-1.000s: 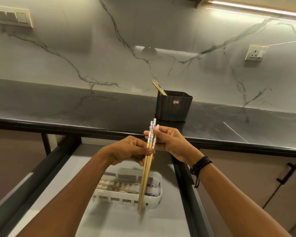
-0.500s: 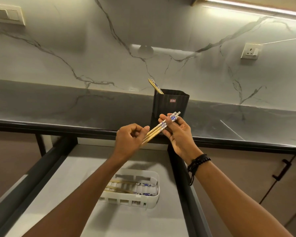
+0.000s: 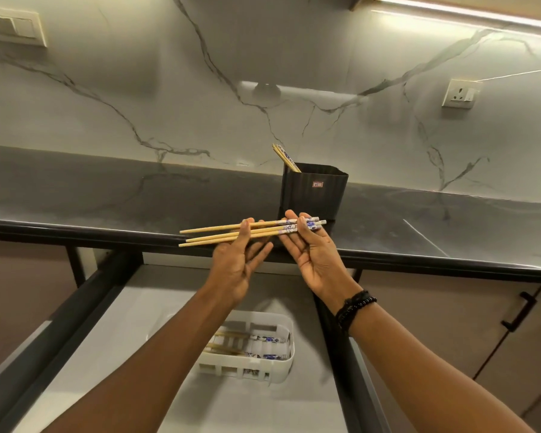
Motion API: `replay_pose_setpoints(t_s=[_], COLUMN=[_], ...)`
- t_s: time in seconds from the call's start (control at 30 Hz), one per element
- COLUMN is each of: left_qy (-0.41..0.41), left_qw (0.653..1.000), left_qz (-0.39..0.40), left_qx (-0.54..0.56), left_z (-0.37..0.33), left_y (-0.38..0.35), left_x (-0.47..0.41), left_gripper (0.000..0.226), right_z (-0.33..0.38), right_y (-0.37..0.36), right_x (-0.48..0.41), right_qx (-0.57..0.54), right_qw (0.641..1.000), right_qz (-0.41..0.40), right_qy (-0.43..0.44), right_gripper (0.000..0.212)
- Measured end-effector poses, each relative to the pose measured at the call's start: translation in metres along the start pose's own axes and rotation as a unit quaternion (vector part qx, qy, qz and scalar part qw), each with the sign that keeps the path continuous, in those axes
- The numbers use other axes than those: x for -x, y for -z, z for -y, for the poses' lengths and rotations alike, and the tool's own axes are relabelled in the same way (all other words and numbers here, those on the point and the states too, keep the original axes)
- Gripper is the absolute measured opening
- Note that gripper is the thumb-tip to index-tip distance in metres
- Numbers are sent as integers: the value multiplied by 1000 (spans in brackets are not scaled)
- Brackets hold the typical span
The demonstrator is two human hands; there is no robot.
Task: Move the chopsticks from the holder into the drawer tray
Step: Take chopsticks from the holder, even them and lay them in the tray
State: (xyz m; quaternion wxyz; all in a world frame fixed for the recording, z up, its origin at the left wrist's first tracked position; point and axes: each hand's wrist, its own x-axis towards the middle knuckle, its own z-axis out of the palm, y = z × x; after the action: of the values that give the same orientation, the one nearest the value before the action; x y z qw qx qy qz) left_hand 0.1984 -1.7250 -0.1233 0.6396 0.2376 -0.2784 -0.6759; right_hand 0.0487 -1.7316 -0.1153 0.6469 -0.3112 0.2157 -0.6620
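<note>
- Held chopsticks (image 3: 266, 229): three pale pointed tips counted at the left end. The sticks lie nearly level and close together in the air, above the front edge of the countertop (image 3: 91, 195) and higher than the open drawer (image 3: 238, 407). The shafts are plain light wood; the right ends are white with a blue pattern.
- Left hand (image 3: 235, 264): one. The thumb lies across the top of the wooden shafts and fingers support them from behind, so the bundle is pinched. The remaining fingers are spread out straight.
- Right hand (image 3: 313, 257): one, palm toward the camera. The thumb presses on the patterned ends with fingers behind them, holding the same bundle at its right end. A black beaded bracelet (image 3: 355, 306) sits on the wrist.
- Holder (image 3: 314, 192): one, black, square and ribbed, with a small label on its front. It stands on the countertop just behind the hands.
- Chopsticks in the holder (image 3: 283, 156): a few, leaning to the left corner, blue-and-white ends up. They sit too close together to count exactly.
- Tray (image 3: 283, 367): one, white plastic with slotted sides, lying on the drawer floor below the hands.
- Chopsticks in the tray (image 3: 260, 340): several lying flat, patterned ends to the right. The left forearm hides part of them, so the full count is unclear.
- Wall fittings: one socket (image 3: 458, 93) to the right and one switch panel (image 3: 10, 26) at upper left, both on the veined marble wall.
</note>
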Motion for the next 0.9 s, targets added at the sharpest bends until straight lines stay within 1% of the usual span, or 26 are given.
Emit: replay_pose_setpoints(t_s=[0.07,0.17,0.3,0.33,0.47,0.63,0.9], left_qy=[-8,-12,-5,-3,3,5,9], left_qw=[999,998,998,998,998,998,998], left_qz=[-6,-13,-13,-11,-5,-5,-19], left_qx=[39,52,62,63,62,66,66], left_z=[-4,-10,-17,-18,-18,-18,-20], left_y=[2,5,9,9,12,12,13], left_x=[-1,-5,-10,-10,-11,-9,-9], left_gripper=[27,22,18,17,16,16,19], right_z=[-4,-4,6,7,9,7,7], right_y=[-3,-4,-1,1,4,4,3], right_x=[1,2,3,3,2,2,4], right_qx=[19,40,28,20,23,30,75], right_qw=[1000,999,999,999,998,997,993], right_qz=[-2,11,45,50,61,71,87], right_qy=[-8,-15,-10,-10,-10,-10,-17], right_gripper=[19,25,51,54,44,38,38])
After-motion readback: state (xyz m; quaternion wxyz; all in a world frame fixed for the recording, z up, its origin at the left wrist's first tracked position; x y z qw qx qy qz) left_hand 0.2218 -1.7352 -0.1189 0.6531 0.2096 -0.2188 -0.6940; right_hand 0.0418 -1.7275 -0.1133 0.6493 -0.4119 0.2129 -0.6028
